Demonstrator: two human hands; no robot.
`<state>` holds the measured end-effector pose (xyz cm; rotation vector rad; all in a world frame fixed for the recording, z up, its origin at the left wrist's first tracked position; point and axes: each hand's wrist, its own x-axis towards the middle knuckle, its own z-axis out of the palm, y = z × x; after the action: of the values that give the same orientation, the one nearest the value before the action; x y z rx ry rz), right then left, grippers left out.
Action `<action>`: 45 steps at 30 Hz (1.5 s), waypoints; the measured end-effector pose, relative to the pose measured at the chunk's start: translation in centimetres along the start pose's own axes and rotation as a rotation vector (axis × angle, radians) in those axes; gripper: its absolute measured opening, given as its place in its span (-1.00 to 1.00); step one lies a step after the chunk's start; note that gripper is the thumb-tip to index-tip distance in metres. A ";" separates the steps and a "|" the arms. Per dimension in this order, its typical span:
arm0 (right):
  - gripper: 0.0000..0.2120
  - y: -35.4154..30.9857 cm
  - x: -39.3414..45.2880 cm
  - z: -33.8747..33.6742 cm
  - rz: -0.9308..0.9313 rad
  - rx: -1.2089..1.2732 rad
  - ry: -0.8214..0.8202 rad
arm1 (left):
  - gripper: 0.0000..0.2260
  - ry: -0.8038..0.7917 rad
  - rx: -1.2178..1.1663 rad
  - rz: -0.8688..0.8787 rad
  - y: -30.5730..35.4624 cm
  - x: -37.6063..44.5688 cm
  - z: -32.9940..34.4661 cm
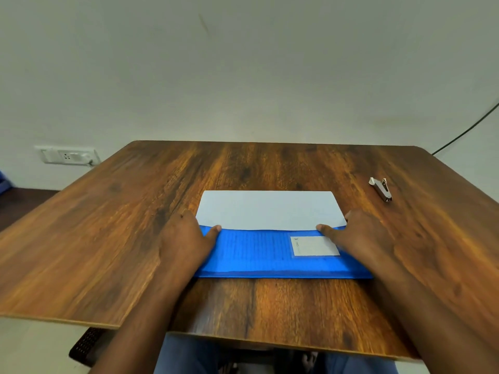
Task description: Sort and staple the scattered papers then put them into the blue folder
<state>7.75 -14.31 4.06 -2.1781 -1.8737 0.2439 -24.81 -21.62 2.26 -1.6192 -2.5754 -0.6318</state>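
- Head view: a wooden table (108, 225) fills the lower half of the picture, with a plain pale wall behind it.
- Head view: a blue folder (256, 255) lies flat near the middle of the table, close to the person. It bears a white label (314, 246) toward its right side.
- Head view: a stack of white papers (270, 209) sticks out of the folder's far edge, partly slid inside. Only the far part of the sheets shows; the rest is hidden under the blue cover.
- Head view: the papers look light, thin and floppy, so they will likely buckle if pushed from one point. Taking them at both side edges, as here, should keep them square.
- Head view: the folder looks like thin, smooth plastic, light and likely slippery on the wood. It probably needs pinning down while the sheets slide in.
- Head view: the left hand (186, 238) sits at the folder's left end. Its thumb lies on the blue cover at the paper line, and the fingers reach round the left edge, gripping it.
- Head view: the right hand (359, 236) mirrors it at the right end, thumb on the cover beside the label, fingers curled past the right edge of the papers.
- Head view: whether each hand pinches the papers, the folder, or both is hidden from view.
- Head view: a small metal stapler (381, 188) lies well apart, toward the far right of the table, untouched.
- Head view: a wall socket (67, 155) sits at the left, and a dark cable (467, 129) runs down the wall at the right.
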 end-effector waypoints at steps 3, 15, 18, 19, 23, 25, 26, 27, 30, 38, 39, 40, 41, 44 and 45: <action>-0.40 0.1 0.2 0.1 0.037 0.052 -0.033 | -0.54 -0.037 0.011 -0.033 0.2 0.3 0.2; -0.71 -1.3 5.4 -1.0 0.061 0.500 0.017 | -0.62 -0.108 -0.502 -0.046 1.9 7.0 -1.2; -0.68 -2.7 9.2 -1.6 0.067 0.553 0.024 | -0.62 -0.110 -0.513 -0.028 3.2 10.8 -0.8; -0.67 -3.2 10.7 -1.5 0.071 0.562 0.028 | -0.62 -0.119 -0.511 -0.028 3.6 12.2 -0.4; -0.66 -4.7 15.7 0.2 0.091 0.537 0.028 | -0.64 -0.166 -0.491 -0.037 4.8 16.9 2.2; -0.65 -5.3 18.0 1.2 0.095 0.495 0.040 | -0.65 -0.208 -0.480 -0.053 5.4 19.2 3.8; -0.63 -5.6 19.2 1.7 0.093 0.462 0.044 | -0.66 -0.220 -0.459 -0.059 5.7 20.2 4.4; -0.62 -5.7 20.0 2.3 0.091 0.420 0.046 | -0.67 -0.220 -0.439 -0.063 5.9 21.1 5.0; -0.54 -5.8 22.0 4.1 0.094 0.275 0.109 | -0.69 -0.216 -0.373 -0.058 5.7 23.2 6.5; -0.52 -6.5 22.9 5.6 0.131 0.059 0.213 | -0.76 -0.191 -0.048 0.093 6.4 23.9 6.3; -0.51 -6.7 22.6 5.6 0.132 0.048 0.211 | -0.71 -0.183 -0.033 0.098 6.4 23.8 6.2; -0.50 -6.9 22.4 5.7 0.126 0.040 0.212 | -0.65 -0.182 -0.011 0.097 6.5 23.5 6.1; -0.49 -7.1 22.0 5.4 0.117 0.029 0.216 | -0.61 -0.174 0.014 0.099 6.6 23.1 5.9; -0.46 -7.6 20.9 4.9 0.065 -0.003 0.227 | -0.51 -0.130 0.011 0.079 6.3 22.8 6.4; -0.44 -7.8 20.4 4.8 0.028 -0.006 0.232 | -0.45 -0.110 0.024 0.079 6.1 22.5 6.4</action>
<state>2.13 7.26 2.69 -2.1349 -1.7197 -0.0098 -28.57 2.18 3.72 -1.7866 -2.5662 -0.5181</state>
